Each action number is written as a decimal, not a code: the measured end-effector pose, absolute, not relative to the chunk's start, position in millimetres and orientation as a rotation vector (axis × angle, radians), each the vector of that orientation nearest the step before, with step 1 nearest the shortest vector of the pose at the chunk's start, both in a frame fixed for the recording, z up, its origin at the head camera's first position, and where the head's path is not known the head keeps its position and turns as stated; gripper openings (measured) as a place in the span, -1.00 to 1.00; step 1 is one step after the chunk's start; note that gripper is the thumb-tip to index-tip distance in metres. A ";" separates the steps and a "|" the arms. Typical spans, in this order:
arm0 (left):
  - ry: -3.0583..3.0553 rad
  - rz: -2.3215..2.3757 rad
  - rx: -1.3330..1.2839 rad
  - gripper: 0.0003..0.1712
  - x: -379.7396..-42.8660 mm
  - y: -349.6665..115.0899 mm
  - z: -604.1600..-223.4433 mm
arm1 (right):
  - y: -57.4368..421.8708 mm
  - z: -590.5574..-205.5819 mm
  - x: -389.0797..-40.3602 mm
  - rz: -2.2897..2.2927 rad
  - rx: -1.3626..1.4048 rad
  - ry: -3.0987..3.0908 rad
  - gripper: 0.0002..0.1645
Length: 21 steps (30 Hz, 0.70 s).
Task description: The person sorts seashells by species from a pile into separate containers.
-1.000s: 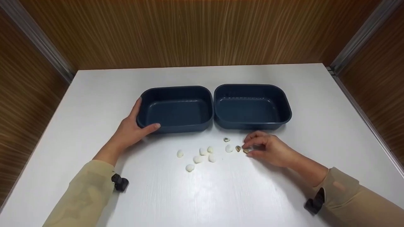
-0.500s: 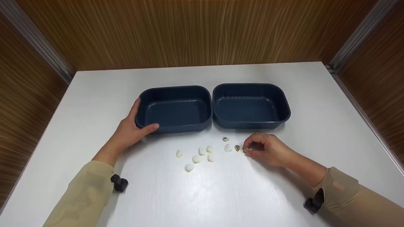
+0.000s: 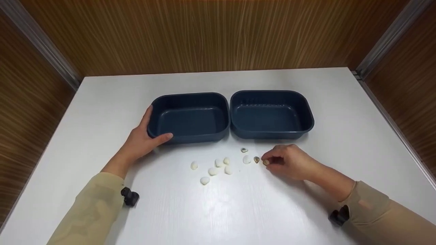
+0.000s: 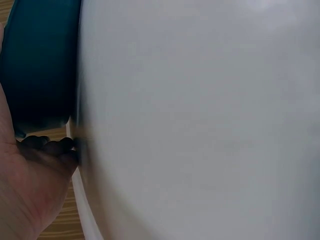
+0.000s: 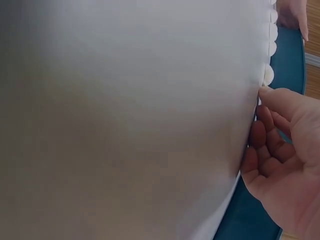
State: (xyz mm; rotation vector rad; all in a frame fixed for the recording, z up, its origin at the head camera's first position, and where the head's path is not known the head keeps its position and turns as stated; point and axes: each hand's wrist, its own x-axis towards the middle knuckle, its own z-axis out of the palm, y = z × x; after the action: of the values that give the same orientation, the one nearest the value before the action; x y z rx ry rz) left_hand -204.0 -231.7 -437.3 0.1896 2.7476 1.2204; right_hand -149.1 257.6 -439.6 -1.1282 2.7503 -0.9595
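We pinch tan shell [image 3: 266,162] in right hand [image 3: 290,163]; right bin [image 3: 272,135] beyond, toward far edge of tabletop [image 3: 170,211]; left hand [image 3: 138,141] grips left bin [image 3: 201,138].

The left box [image 3: 197,138] is held at its outer side and near edge by the left hand [image 3: 140,142]. A small pale brown shell [image 3: 266,162] is pinched between thumb and fingers of the right hand [image 3: 293,163], just beside a dark shell [image 3: 257,159]. White shells [image 3: 213,171] are scattered on the desk [image 3: 170,214], before the left box and right box [image 3: 272,135].
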 end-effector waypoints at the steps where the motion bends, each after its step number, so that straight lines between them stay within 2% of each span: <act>1: 2.749 1.218 0.187 0.38 -204.0 -231.6 -437.4 | 258.2 -438.8 -149.8 -0.945 -1.156 2.750 -0.73; 12: 2.756 1.200 0.177 0.39 -204.6 -231.3 -437.1 | 262.0 -417.0 -155.4 -1.041 -1.155 2.720 -0.73; 21: 2.743 1.212 0.195 0.39 -203.9 -231.0 -435.8 | 225.2 -369.8 -176.6 -1.256 -1.232 2.648 -0.74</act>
State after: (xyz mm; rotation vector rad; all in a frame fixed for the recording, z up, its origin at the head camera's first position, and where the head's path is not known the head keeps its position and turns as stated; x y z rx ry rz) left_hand -203.9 -231.0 -435.8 0.1947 2.7429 1.2120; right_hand -176.6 225.2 -369.8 -1.2319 2.6481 -1.2562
